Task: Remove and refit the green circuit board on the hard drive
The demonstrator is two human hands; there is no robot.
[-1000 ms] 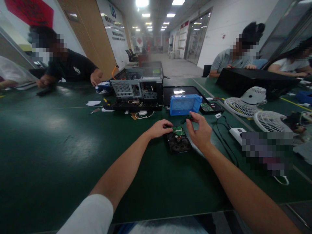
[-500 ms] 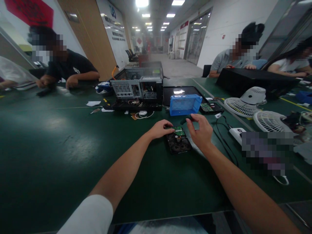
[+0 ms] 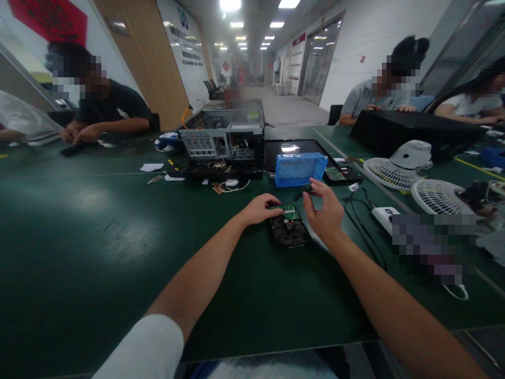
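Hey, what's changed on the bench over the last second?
The co-worker in black drew one hand leftward across the table to meet the other. The rest stayed as it was: the left hand rests on the drive, and the right hand pinches a small dark tool above it, with only its fingers shifting slightly.

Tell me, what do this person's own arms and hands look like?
The left hand and right hand are bare: no gloves, rings or watch visible. A white short sleeve covers the left upper arm; no sleeve shows on the right arm.
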